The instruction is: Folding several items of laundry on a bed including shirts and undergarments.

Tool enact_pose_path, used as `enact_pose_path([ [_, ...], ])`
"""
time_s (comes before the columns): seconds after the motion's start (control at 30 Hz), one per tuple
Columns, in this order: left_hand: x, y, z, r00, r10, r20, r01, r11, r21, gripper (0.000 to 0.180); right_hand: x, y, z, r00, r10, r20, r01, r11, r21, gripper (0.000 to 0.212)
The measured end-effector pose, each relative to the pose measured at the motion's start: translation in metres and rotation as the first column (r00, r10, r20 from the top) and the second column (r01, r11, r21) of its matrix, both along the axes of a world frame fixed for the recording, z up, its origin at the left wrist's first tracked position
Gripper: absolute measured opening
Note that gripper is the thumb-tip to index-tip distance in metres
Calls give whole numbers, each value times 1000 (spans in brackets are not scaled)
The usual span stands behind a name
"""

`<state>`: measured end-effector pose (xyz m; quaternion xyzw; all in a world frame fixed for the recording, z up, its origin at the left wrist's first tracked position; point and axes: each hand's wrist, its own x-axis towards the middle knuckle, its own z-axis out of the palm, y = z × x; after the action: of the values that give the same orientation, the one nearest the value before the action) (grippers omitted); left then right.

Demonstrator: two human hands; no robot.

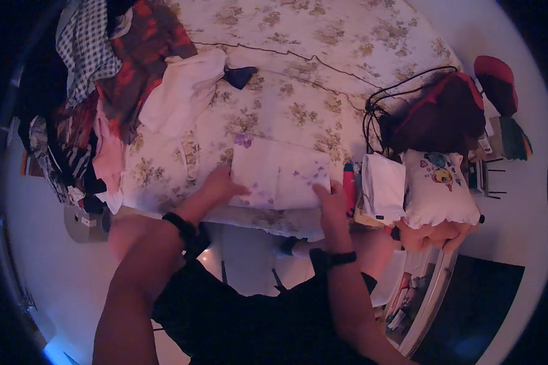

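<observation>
A folded white cloth [279, 173] with small purple flowers lies flat near the front edge of the bed, its creases showing as a rough rectangle. At its left edge, my left hand [224, 186] grips the fabric, with the fingertips partly hidden under or against it. My right hand [333, 204] pinches the lower right corner between thumb and fingers. Just right of that hand is a narrow red item [349, 191], and beside it a stack topped by a folded white cloth [384, 182].
The flowered bedspread [298, 115] spans the bed. A heap of clothes, including a checked shirt [88, 52], fills the left, with a white garment [186, 88] beside it. To the right are a dark red drawstring bag [441, 118], a printed cushion [439, 188] and a cap [496, 82].
</observation>
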<state>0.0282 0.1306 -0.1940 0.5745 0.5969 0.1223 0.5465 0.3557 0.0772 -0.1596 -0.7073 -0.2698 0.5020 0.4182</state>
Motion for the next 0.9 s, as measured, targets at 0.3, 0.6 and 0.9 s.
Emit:
enact_pose_path([
  [0.3, -7, 11, 1, 919, 314, 238, -214, 905, -368, 46, -166, -1, 33, 604, 452, 656, -714, 673, 193, 37],
  [0.6, -4, 9, -7, 897, 325, 301, -251, 933, -260, 45, -146, -18, 17, 734, 381, 562, -561, 807, 185, 45],
  [0.9, 63, 21, 62, 782, 229, 580, -48, 950, -310, 33, -102, -14, 38, 887, 248, 389, -327, 933, 151, 51],
])
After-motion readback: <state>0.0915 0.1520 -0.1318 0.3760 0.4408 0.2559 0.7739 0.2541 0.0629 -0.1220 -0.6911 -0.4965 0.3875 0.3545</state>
